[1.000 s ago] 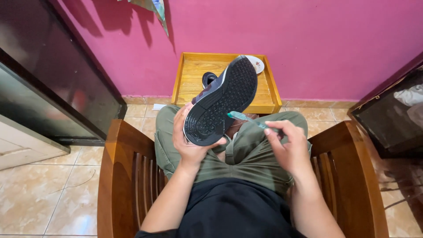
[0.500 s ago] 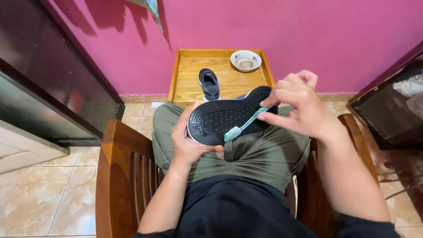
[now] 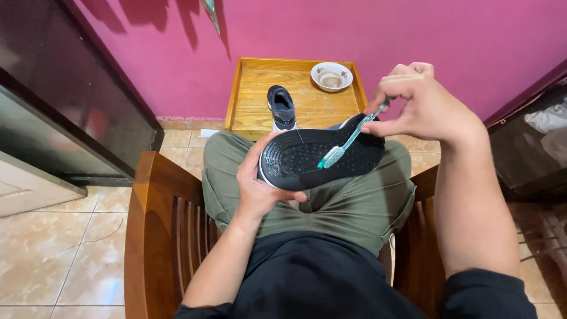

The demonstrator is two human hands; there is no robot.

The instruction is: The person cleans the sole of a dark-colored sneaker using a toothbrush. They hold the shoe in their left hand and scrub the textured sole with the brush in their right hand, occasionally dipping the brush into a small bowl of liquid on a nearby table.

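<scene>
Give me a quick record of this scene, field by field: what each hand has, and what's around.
Left hand: grips the heel end of a black shoe, sole turned up
Right hand: pinch grip on a teal toothbrush, bristles on the sole
Seat: wooden chair, person seated with the shoe above the lap
In front: wooden table against a pink wall
On table: second dark shoe; small white bowl
Floor: beige tiles

The person wears olive-green trousers (image 3: 331, 204) with a seam down the middle and a pocket fold at 9 o'clock. A black top (image 3: 313, 277) covers the torso, its short sleeves ending above the bare forearms.
</scene>
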